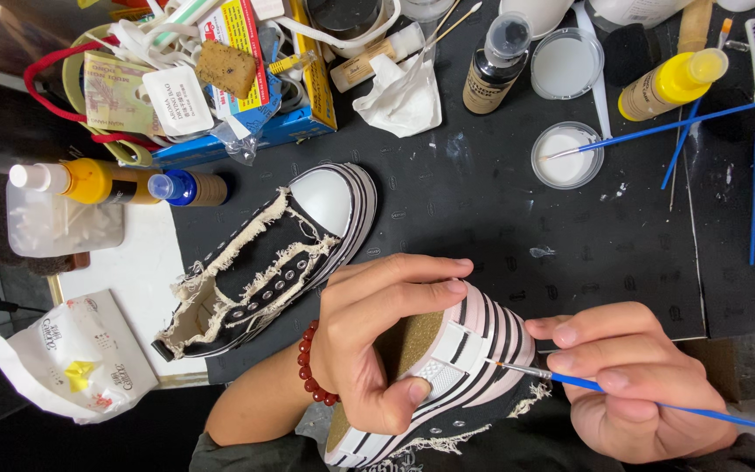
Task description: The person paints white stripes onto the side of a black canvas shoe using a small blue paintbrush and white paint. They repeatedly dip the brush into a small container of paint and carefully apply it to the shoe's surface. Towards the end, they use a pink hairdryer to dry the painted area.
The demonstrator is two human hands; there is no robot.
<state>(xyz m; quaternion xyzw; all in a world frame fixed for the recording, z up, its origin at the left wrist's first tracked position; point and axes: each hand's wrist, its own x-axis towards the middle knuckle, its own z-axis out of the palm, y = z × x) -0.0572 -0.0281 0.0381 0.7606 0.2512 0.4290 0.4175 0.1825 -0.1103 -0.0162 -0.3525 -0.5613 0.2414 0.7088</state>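
Observation:
My left hand (pixel 386 336) grips a black-and-white striped sneaker (pixel 482 341) turned on its side, its tan sole facing up near my fingers. A red bead bracelet circles that wrist. My right hand (pixel 631 385) pinches a thin blue-handled paintbrush (pixel 570 378); the brush tip touches the striped white sidewall of the held shoe. A second matching sneaker (pixel 281 258), frayed canvas and white toe cap, lies flat on the black mat (pixel 482 201) just above my left hand.
A small dish of white paint (pixel 567 156) with a blue brush resting in it sits upper right. Yellow and dark bottles (pixel 670 83), a lid, crumpled tissue (pixel 399 96), boxes and a sponge crowd the mat's far edge. Bottles and a white bag (pixel 72 358) lie left.

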